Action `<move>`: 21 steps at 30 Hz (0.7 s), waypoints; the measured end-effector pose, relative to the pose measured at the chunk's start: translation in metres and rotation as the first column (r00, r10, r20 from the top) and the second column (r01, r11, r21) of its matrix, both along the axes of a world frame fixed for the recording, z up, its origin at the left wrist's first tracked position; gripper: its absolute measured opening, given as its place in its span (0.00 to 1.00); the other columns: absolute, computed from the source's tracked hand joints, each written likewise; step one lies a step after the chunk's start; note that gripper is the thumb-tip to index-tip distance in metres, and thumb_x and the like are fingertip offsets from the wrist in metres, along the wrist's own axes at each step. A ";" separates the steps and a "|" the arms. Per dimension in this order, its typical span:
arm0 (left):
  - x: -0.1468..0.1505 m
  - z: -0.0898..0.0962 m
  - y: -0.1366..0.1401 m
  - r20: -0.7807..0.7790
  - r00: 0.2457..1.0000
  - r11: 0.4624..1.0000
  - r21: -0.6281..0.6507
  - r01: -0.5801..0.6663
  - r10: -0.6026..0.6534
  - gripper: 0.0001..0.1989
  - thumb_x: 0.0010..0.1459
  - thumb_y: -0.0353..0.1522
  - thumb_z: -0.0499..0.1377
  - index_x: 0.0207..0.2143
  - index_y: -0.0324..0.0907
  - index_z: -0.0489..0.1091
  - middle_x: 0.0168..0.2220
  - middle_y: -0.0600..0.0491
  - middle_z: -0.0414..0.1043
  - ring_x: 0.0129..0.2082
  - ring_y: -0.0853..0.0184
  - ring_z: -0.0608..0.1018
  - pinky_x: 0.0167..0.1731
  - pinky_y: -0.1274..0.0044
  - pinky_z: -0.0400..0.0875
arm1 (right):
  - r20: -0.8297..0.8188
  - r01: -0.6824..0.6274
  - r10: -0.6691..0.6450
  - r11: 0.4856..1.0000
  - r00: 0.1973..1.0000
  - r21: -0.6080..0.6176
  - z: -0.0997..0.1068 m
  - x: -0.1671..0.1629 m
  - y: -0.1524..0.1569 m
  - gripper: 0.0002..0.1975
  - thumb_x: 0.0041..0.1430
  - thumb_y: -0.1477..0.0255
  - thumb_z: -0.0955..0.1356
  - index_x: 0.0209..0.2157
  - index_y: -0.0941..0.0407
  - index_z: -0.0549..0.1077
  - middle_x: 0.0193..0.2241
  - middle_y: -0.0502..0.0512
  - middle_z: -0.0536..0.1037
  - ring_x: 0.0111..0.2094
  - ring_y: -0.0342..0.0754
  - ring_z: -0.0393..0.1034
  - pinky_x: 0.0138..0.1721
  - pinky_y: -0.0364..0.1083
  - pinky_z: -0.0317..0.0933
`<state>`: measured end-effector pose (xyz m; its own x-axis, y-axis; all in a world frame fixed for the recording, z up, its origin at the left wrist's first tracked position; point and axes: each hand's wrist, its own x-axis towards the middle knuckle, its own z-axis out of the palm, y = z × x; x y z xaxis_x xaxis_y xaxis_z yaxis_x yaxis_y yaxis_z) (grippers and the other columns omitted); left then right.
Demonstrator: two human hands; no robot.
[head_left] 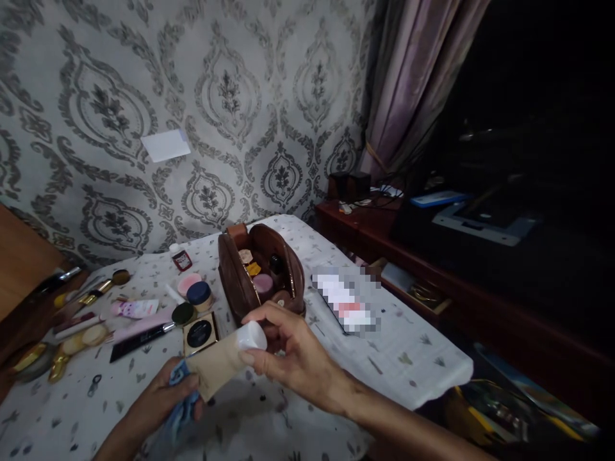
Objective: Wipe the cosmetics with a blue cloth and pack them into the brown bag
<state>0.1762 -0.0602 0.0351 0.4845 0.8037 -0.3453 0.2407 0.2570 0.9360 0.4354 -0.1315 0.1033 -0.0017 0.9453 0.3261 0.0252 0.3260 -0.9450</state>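
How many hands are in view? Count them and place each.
2. The left hand holds a blue cloth against one end of the tube; the right hand grips its white cap.

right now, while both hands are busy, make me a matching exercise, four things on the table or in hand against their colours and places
Things:
1. tube
2. cloth
3. bag
4. small bottle

Descriptions:
A. brown, open, with things inside
B. red and white, nearer the wall than the tube
C. beige, its white end in the right hand
D. blue, in the left hand

Pairs: 1-C, 2-D, 3-A, 4-B
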 end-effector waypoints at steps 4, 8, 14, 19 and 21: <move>0.019 0.000 -0.001 0.099 0.994 0.999 0.012 -0.045 0.044 0.29 0.45 0.59 0.64 0.21 0.43 0.66 0.12 0.56 0.67 0.15 0.67 0.69 0.21 0.75 0.66 | -0.027 -0.032 0.030 0.997 0.999 -0.069 0.002 0.010 -0.009 0.10 0.54 0.69 0.74 0.37 0.53 0.72 0.31 0.48 0.72 0.30 0.43 0.65 0.28 0.41 0.59; 0.033 0.003 -0.001 0.090 0.995 0.999 -0.005 -0.050 0.050 0.31 0.46 0.62 0.60 0.20 0.44 0.63 0.11 0.57 0.64 0.14 0.68 0.68 0.19 0.76 0.65 | 0.115 0.020 -0.014 0.998 0.993 -0.051 -0.004 0.015 -0.013 0.11 0.51 0.72 0.76 0.35 0.55 0.73 0.32 0.49 0.71 0.31 0.43 0.66 0.28 0.41 0.60; 0.045 0.008 0.002 -0.024 0.982 0.982 0.014 -0.189 0.189 0.36 0.34 0.66 0.63 0.24 0.44 0.61 0.12 0.58 0.63 0.12 0.70 0.67 0.14 0.78 0.62 | 0.263 0.066 -0.063 0.998 0.963 -0.003 -0.019 0.016 -0.015 0.11 0.52 0.76 0.74 0.38 0.54 0.73 0.33 0.48 0.70 0.33 0.43 0.67 0.29 0.40 0.60; 0.040 -0.001 0.004 -0.067 0.965 0.967 -0.008 -0.256 0.255 0.34 0.34 0.60 0.67 0.29 0.43 0.62 0.15 0.59 0.67 0.15 0.69 0.71 0.15 0.79 0.65 | 0.372 0.076 -0.084 0.996 0.925 0.036 -0.030 0.013 -0.017 0.14 0.52 0.77 0.74 0.41 0.54 0.73 0.35 0.49 0.72 0.33 0.44 0.68 0.33 0.42 0.62; 0.033 -0.006 0.004 -0.079 0.965 0.966 -0.038 -0.255 0.251 0.35 0.32 0.59 0.68 0.29 0.43 0.62 0.16 0.59 0.68 0.16 0.68 0.73 0.17 0.79 0.67 | 0.418 0.059 -0.066 0.998 0.906 0.029 -0.040 0.010 -0.016 0.15 0.51 0.78 0.74 0.41 0.55 0.73 0.35 0.50 0.73 0.32 0.44 0.69 0.33 0.42 0.63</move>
